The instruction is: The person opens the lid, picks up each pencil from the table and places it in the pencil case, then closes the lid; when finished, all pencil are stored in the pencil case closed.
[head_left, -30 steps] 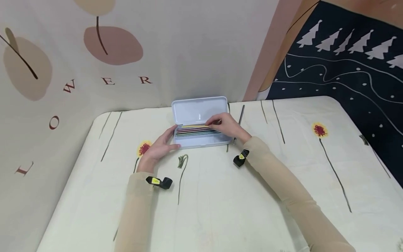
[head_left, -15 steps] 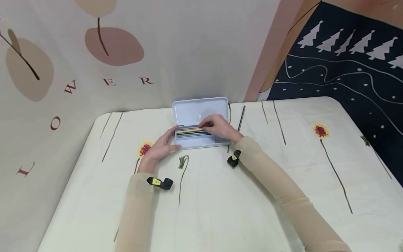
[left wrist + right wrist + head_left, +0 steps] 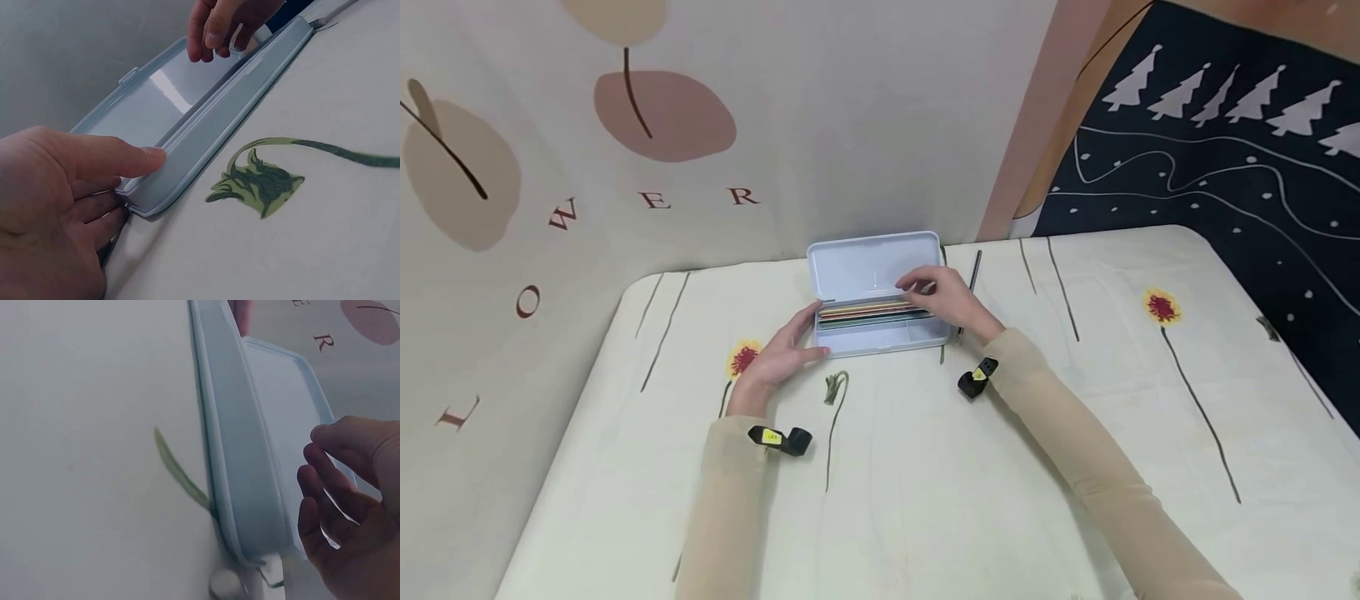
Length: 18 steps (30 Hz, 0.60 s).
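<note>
A light blue pencil case (image 3: 868, 340) lies with its lid (image 3: 850, 267) raised against the wall. Several coloured pencils (image 3: 861, 314) lie side by side in its rear compartment. My left hand (image 3: 775, 357) grips the case's left end; in the left wrist view the thumb (image 3: 119, 156) presses the front wall and the other fingers go round the corner. Over the right part of the case hovers my right hand (image 3: 951, 296), its fingers loosely bent. Nothing shows between those fingers (image 3: 322, 462) in the right wrist view.
Just right of the case lies a dark pencil (image 3: 976, 268), partly hidden by the right hand. A white cloth (image 3: 880, 483) printed with flowers covers the table. A patterned curtain (image 3: 880, 125) stands close behind the case, and a dark fabric with white trees (image 3: 1202, 167) hangs at the right.
My right hand shifted left over the pencils, then came back right and up, off them. The left hand keeps its grip on the case's left end.
</note>
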Each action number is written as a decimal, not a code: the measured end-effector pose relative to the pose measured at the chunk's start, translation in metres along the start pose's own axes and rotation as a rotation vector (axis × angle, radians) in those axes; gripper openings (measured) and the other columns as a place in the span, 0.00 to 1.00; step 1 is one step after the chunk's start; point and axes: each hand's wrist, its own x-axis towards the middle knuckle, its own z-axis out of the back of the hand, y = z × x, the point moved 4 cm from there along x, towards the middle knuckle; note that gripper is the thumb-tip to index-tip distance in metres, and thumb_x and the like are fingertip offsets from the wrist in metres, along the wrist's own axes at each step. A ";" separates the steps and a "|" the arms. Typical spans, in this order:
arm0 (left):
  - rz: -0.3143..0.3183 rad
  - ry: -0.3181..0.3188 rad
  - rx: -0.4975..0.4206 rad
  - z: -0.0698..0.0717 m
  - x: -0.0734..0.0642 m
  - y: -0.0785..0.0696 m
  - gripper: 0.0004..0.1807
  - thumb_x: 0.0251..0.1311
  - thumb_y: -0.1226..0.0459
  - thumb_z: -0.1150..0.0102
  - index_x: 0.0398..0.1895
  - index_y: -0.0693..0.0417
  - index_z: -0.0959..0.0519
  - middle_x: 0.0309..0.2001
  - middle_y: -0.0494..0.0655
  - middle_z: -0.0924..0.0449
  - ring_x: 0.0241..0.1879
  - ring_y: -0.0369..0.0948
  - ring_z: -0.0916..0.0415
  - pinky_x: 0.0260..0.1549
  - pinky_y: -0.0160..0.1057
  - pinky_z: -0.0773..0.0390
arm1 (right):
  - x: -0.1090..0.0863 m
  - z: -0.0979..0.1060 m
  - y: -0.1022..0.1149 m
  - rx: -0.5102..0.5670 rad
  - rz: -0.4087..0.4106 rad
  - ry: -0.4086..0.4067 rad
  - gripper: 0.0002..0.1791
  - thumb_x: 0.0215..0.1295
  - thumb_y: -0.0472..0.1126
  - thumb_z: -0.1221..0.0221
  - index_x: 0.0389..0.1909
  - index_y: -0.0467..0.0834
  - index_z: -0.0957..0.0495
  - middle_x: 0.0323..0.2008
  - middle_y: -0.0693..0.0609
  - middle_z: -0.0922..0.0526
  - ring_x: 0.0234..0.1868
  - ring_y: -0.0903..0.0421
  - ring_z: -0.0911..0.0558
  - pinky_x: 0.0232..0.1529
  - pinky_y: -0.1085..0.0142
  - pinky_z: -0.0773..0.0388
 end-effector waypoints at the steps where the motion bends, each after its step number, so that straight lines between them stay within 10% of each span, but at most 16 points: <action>1: -0.001 0.001 -0.001 0.000 0.000 0.000 0.47 0.57 0.71 0.38 0.77 0.48 0.51 0.76 0.49 0.58 0.74 0.44 0.66 0.70 0.49 0.64 | -0.001 0.003 -0.001 0.002 -0.006 -0.009 0.11 0.63 0.31 0.40 0.45 0.35 0.18 0.43 0.44 0.17 0.41 0.52 0.21 0.45 0.62 0.23; 18: -0.023 0.003 -0.009 0.000 0.001 0.001 0.47 0.56 0.73 0.39 0.77 0.50 0.51 0.76 0.51 0.57 0.74 0.44 0.66 0.70 0.49 0.65 | -0.023 0.043 -0.022 -0.011 -0.096 -0.110 0.12 0.64 0.31 0.42 0.48 0.34 0.19 0.45 0.42 0.18 0.43 0.49 0.23 0.46 0.60 0.26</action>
